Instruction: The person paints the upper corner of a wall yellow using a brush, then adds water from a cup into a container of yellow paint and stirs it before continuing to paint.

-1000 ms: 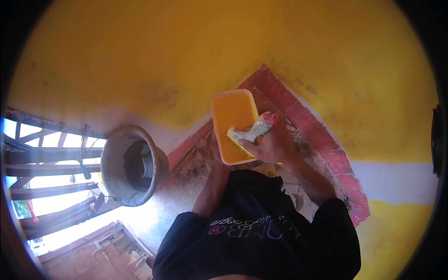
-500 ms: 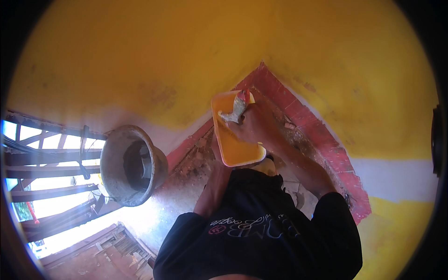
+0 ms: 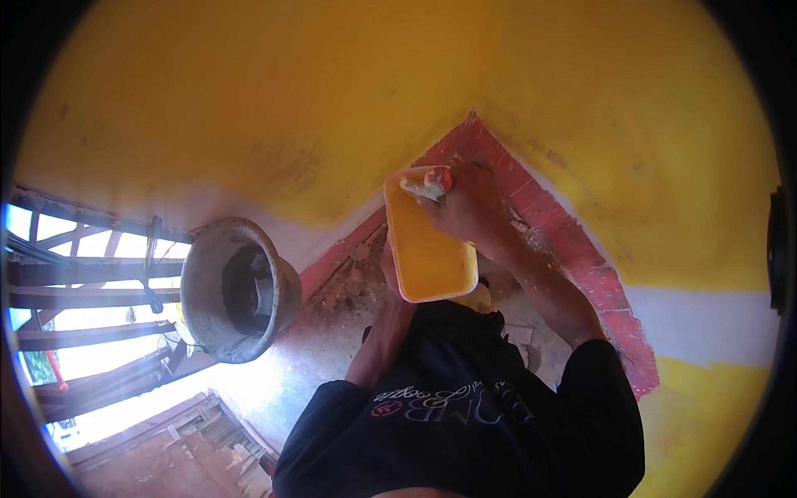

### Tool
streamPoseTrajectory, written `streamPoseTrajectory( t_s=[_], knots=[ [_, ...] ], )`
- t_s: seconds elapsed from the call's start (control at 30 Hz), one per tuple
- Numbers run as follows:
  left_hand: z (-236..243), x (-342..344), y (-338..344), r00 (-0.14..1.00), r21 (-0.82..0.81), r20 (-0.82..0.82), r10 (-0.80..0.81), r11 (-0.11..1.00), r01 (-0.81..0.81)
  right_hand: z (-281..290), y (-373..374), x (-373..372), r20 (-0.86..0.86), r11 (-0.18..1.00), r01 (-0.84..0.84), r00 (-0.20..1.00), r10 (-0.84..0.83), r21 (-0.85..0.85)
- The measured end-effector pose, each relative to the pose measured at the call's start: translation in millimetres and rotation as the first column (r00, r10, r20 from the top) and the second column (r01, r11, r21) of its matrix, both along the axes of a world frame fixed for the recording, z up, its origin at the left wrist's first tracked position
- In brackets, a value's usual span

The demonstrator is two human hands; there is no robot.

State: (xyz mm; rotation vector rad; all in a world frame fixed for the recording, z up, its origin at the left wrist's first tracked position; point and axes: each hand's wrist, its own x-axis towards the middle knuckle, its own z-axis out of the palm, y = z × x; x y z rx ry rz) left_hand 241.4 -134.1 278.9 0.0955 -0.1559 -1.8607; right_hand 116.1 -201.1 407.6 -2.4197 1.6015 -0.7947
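Note:
My left hand (image 3: 390, 267) grips the left side of a yellow plastic tray (image 3: 432, 266) with yellow paint inside, its fingers mostly hidden behind the tray. My right hand (image 3: 469, 207) is closed on a paintbrush (image 3: 423, 184) with a paint-stained handle and a red end, held over the upper part of the tray. The bristles are hard to make out. Both my forearms come up from black sleeves.
A grey, crusted bucket (image 3: 191, 282) stands at the left beside wooden slats (image 3: 100, 295) with bright light behind. Yellow walls (image 3: 315, 91) meet in a corner above a red-painted band (image 3: 564, 241). Rubble (image 3: 353, 274) lies on the grimy surface below the tray.
My right hand has moved the brush up from the lower half of the tray to its upper part and turned it. The tray has shifted slightly to the right.

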Motion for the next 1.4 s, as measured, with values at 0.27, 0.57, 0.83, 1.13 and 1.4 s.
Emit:
streamPoseTrajectory(
  t_s=[0.27, 0.57, 0.83, 1.13, 1.4],
  knots=[
    [-12.1, 5.5, -4.1, 0.994, 0.009, 0.101, 0.04, 0.999, -0.041, 4.6, 36.6, -4.7, -0.028, 0.993, 0.018, 0.999, -0.014, 0.119],
    [1.5, 3.0, -12.3, 0.999, -0.016, 0.049, 0.008, 1.0, -0.007, 11.6, 63.4, -17.9, 0.22, 0.969, -0.13, 0.972, 0.083, 0.209],
    [-24.5, 5.1, -22.5, 0.995, -0.036, 0.095, -0.01, 0.999, 0.013, 20.8, 59.7, -11.0, 0.066, 0.934, -0.204, 0.979, 0.193, 0.293],
    [19.9, 3.2, -12.6, 0.998, -0.022, 0.063, -0.03, 0.999, 0.031, 3.1, 28.8, -1.7, 0.17, 0.976, -0.057, 0.985, 0.021, 0.208],
    [-8.7, 1.2, -1.5, 1.0, -0.048, 0.008, -0.013, 0.999, 0.013, 9.9, 6.1, 4.1, 0.172, 0.965, 0.067, 0.979, -0.114, 0.254]
  ],
)
